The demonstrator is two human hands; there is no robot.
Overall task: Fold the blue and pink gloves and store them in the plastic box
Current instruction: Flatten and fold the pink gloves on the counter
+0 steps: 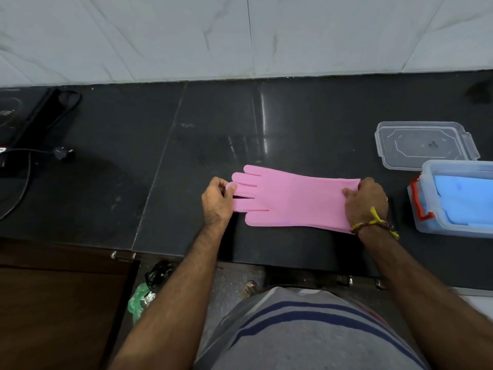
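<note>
The pink gloves (290, 200) lie stretched flat on the dark tabletop (213, 124) between the hands. The left hand (217, 200) pinches a fingertip end; the right hand (366, 201) presses and grips the cuff. Just right of the right hand sits the plastic box (437, 225) with the blue gloves (464, 198) already folded inside, and its lid (424, 144) lies beyond. The pink layers look stacked, so an uneven fold could let them slide apart. The springy material may also unfold once released, or bulge over the blue ones and block the lid.
</note>
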